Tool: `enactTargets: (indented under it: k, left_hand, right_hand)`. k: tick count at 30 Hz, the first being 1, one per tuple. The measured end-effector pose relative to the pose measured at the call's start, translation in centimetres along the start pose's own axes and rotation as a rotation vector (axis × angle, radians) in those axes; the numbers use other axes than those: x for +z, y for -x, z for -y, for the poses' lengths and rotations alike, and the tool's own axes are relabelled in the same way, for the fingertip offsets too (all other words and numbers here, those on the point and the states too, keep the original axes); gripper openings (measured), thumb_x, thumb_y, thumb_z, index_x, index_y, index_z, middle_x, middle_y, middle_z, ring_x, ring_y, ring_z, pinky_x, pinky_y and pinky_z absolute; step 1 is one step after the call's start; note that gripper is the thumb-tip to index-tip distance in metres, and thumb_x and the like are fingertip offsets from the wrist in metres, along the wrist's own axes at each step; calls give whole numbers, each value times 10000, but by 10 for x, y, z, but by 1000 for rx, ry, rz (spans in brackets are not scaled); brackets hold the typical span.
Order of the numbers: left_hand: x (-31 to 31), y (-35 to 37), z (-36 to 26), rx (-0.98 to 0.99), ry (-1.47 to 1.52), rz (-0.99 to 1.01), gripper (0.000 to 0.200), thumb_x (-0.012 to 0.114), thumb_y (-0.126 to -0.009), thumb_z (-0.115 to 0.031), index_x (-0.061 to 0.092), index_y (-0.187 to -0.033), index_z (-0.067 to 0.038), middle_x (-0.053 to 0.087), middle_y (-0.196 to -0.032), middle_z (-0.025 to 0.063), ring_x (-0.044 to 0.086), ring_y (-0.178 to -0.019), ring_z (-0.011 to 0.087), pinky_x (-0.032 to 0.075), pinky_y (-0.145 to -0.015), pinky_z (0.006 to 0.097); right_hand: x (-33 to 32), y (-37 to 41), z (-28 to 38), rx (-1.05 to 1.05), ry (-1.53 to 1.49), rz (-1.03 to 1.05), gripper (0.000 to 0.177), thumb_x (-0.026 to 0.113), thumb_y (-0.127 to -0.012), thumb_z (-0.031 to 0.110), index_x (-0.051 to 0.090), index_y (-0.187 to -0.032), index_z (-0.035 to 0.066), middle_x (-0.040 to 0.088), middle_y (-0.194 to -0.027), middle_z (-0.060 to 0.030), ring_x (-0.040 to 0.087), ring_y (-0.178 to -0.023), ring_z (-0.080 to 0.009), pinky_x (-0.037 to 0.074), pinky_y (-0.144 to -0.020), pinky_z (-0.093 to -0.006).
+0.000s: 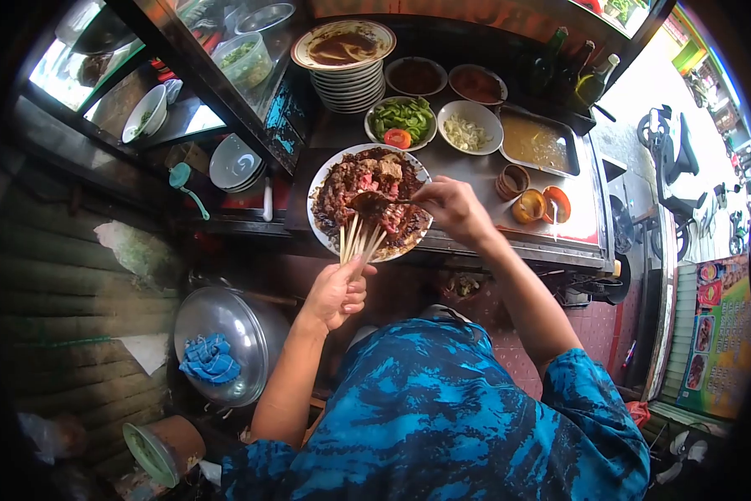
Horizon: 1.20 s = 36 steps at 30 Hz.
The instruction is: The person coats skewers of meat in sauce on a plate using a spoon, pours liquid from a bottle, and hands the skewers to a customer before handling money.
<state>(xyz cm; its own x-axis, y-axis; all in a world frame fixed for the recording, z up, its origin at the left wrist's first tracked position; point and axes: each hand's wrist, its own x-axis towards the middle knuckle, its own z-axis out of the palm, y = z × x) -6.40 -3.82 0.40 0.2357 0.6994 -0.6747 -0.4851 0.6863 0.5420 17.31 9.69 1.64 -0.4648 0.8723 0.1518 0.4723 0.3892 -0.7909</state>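
Observation:
My left hand (pixel 339 294) is closed around the bare ends of several satay skewers (pixel 360 237). Their meat ends (pixel 367 179) lie in dark sauce on a white plate (pixel 316 219) at the counter's front edge. My right hand (pixel 454 209) grips the handle of a spoon (pixel 370 202), whose dark, sauce-coated bowl rests over the meat. Pink and browned pieces show among the sauce. The lower tips of the meat are partly hidden by the spoon and sauce.
Behind the plate stand a stack of plates (pixel 347 90), a bowl of green slices with tomato (pixel 402 119), a bowl of chopped onion (pixel 469 129) and a metal tray of liquid (pixel 539 144). Small cups (pixel 529 206) sit right. A large lidded pot (pixel 222 346) is lower left.

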Motion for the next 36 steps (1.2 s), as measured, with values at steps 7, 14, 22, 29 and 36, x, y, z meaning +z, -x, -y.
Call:
enactTargets:
  k: [7, 14, 22, 29, 36]
  left_hand:
    - [-6, -7, 17, -84, 43, 29, 302, 530, -1002, -303, 596, -1068, -16, 485, -649, -18, 454, -488, 76, 387, -432, 214]
    - [-18, -12, 28, 18, -80, -96, 237, 663, -924, -241, 636, -1074, -59, 660, -814, 61, 650, -653, 158, 551, -568, 282]
    - [-15, -13, 20, -77, 12, 20, 236, 594, -979, -243, 594, -1120, -53, 558, -745, 6, 536, -564, 109, 460, -499, 245]
    - [-21, -6, 21, 8, -92, 43, 257, 558, -1008, -281, 550, -1070, -32, 359, -616, -44, 303, -430, 36, 240, -364, 192]
    - [-2, 23, -12, 243, -268, -92, 224, 580, -999, -243, 578, -987, -19, 388, -582, -61, 310, -403, 13, 231, -343, 186]
  right_hand:
    - [20, 7, -13, -152, 187, -211, 130, 612, -854, 34, 678, -962, 63, 595, -899, -146, 623, -837, -377, 509, -745, -451]
    - [15, -4, -23, -11, 403, -184, 196, 528, -857, 21, 679, -980, 47, 601, -945, -175, 632, -864, -389, 516, -766, -460]
    - [55, 1, -41, -316, 420, -212, 109, 607, -721, 0, 556, -782, 73, 571, -830, -94, 604, -881, -307, 543, -745, -389]
    - [6, 5, -18, 36, 384, -180, 68, 579, -797, 93, 602, -837, 44, 589, -915, -206, 623, -796, -391, 525, -690, -463]
    - [49, -16, -65, -81, 192, 71, 146, 641, -782, 124, 687, -907, 64, 602, -878, -153, 622, -815, -381, 516, -720, -467]
